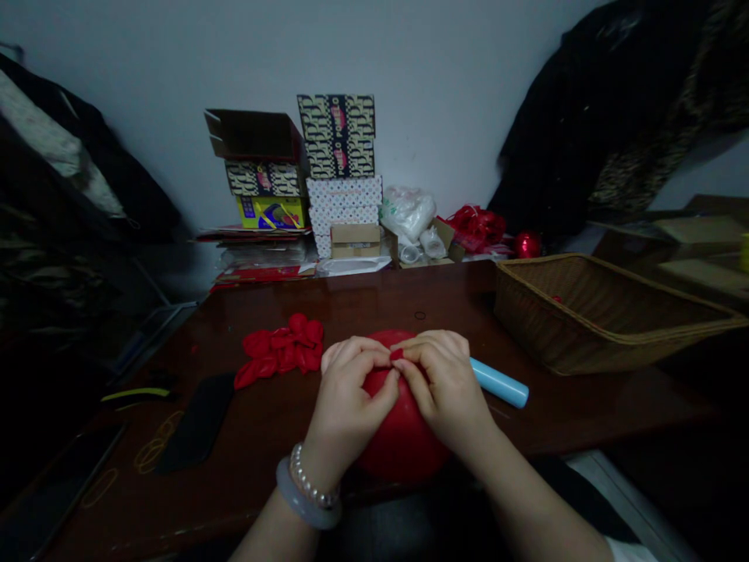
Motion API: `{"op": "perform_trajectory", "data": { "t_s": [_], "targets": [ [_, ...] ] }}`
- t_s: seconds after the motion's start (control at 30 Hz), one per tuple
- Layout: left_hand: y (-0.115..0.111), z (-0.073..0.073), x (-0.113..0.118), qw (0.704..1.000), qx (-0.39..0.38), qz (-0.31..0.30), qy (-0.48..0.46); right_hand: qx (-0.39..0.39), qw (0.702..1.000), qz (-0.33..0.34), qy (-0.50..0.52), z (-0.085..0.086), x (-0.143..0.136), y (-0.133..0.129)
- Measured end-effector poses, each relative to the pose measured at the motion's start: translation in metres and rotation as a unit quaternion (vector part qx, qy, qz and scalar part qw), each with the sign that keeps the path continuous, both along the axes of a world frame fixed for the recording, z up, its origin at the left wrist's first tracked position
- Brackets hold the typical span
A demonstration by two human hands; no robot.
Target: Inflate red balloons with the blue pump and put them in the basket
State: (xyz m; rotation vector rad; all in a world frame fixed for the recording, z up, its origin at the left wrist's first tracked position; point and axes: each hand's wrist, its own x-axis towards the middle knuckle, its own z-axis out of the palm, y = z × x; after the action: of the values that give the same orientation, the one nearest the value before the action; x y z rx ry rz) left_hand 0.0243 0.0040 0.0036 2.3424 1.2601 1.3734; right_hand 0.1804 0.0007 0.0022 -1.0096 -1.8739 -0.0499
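1. In the head view, the red balloon (403, 437) was at the lower centre of the frame, at the near edge of the bench (363, 300). Its small rolled end lay between the fingertips, at the upper part of the balloon, facing up towards the camera. The body looked rounded; its long axis could not be told, with the hands covering part of it.
2. The left hand (351, 394) and the right hand (453, 382) were both closed in a pinch on that end, fingertips meeting.
3. A light-blue tube (500, 382) lay just beside the right hand, its long axis slanting down to the right.
4. Limp red balloons (281, 349) were piled left of centre, and a wicker basket (585, 343) stood at the right.
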Motion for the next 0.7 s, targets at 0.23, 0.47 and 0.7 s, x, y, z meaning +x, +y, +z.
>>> {"op": "perform_trajectory", "data": {
  "t_s": [0.23,0.47,0.7],
  "targets": [
    [-0.004,0.008,-0.004,0.997,-0.004,-0.017,-0.082,-0.015,0.999,0.017,-0.022,0.005,0.002,-0.003],
    [-0.012,0.018,-0.006,0.997,0.062,0.044,0.003,-0.009,0.999,0.003,-0.036,0.008,0.002,-0.004],
    [-0.014,0.018,-0.006,0.992,0.074,0.082,0.055,0.013,0.997,-0.009,-0.071,0.010,-0.001,-0.009]
  ]
}}
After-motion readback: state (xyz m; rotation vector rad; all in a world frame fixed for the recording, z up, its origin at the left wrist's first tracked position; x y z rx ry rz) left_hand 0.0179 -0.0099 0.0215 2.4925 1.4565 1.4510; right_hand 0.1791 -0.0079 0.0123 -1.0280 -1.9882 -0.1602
